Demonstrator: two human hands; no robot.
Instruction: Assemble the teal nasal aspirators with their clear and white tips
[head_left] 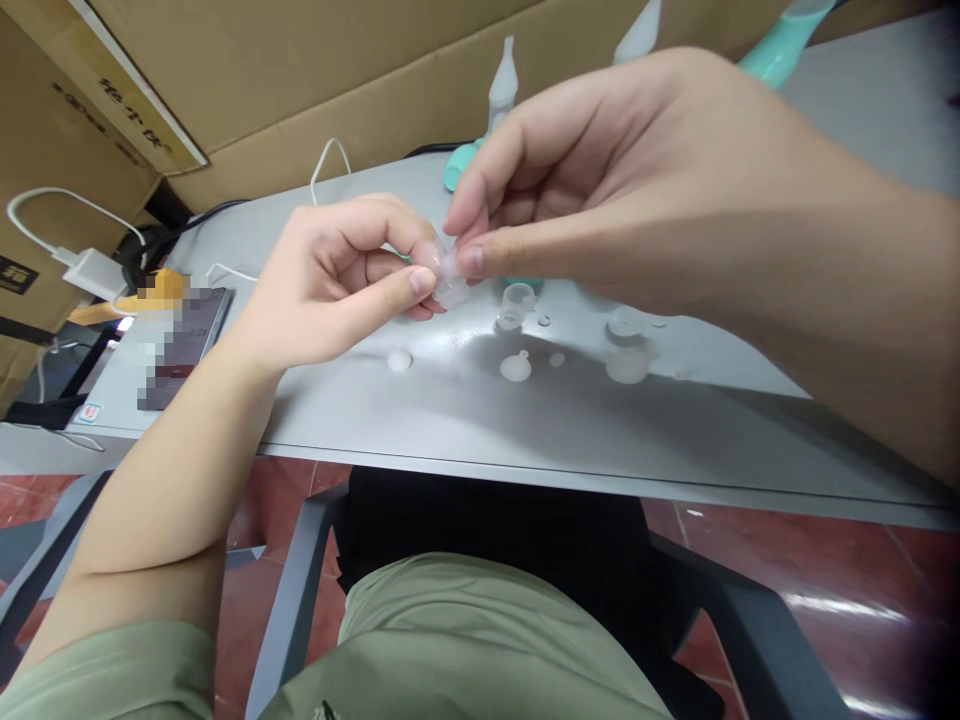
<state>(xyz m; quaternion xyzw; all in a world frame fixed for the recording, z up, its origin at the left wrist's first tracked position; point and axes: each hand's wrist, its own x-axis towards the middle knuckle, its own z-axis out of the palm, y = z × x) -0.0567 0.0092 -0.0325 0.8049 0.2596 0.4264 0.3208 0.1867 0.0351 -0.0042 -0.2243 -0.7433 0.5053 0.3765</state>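
Observation:
Between my two hands is a small clear plastic piece, partly hidden by the fingers. My left hand pinches it from the left with thumb and forefinger. From the right, my right hand grips its upper part with thumb and fingertips. Below them on the desk lie a clear ring-shaped part, a round translucent disc with a tab and a plain white disc. More translucent parts lie under my right wrist.
White-tipped nozzles and mint-green pieces stand along the back of the grey desk. Cardboard walls the far side. At left are a dark phone-like slab, a white charger and cables.

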